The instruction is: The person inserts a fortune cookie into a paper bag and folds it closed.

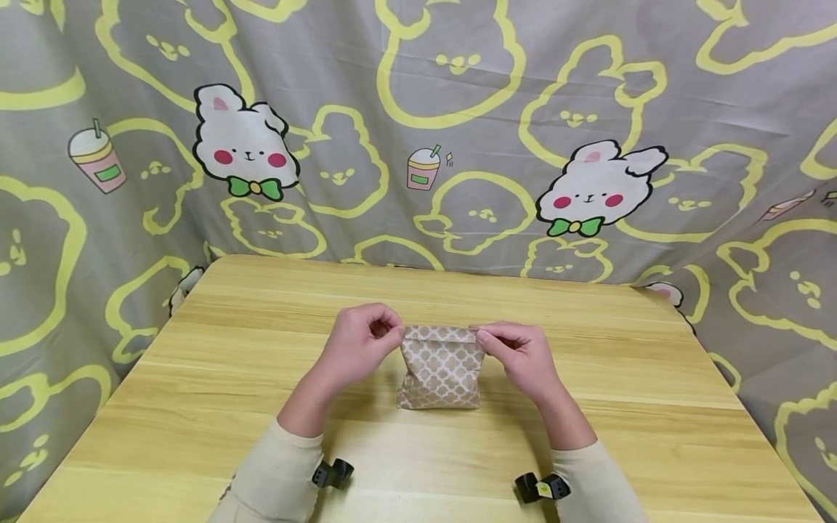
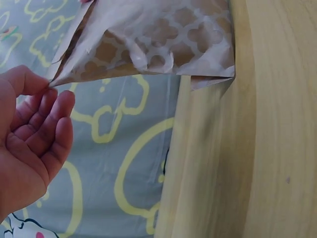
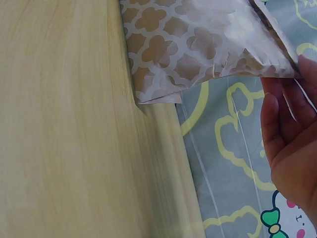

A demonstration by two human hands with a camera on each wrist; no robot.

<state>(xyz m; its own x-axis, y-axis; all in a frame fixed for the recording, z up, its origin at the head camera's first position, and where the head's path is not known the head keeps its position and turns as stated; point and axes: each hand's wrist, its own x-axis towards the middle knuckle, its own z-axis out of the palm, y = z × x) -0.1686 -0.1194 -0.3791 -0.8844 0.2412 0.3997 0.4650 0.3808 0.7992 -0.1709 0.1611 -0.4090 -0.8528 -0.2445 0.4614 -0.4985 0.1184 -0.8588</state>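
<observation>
A small brown paper bag (image 1: 442,369) with a white lattice pattern stands on the wooden table, its top edge folded over in a narrow band. My left hand (image 1: 365,340) pinches the top left corner between thumb and forefinger. At the opposite corner, my right hand (image 1: 519,356) pinches the folded edge the same way. In the left wrist view the bag (image 2: 163,39) stretches from the left hand (image 2: 34,134), whose other fingers are loosely curled. The right wrist view shows the bag (image 3: 173,44) with its bottom corner at the table and the right hand (image 3: 292,129) at the top. What is inside the bag is hidden.
The light wooden table (image 1: 196,407) reaches back to a grey curtain (image 1: 366,73) printed with yellow outlines and white rabbits. The curtain hangs along the back and both sides. A black wrist camera (image 1: 333,473) sits at the left sleeve, another black camera (image 1: 541,488) at the right.
</observation>
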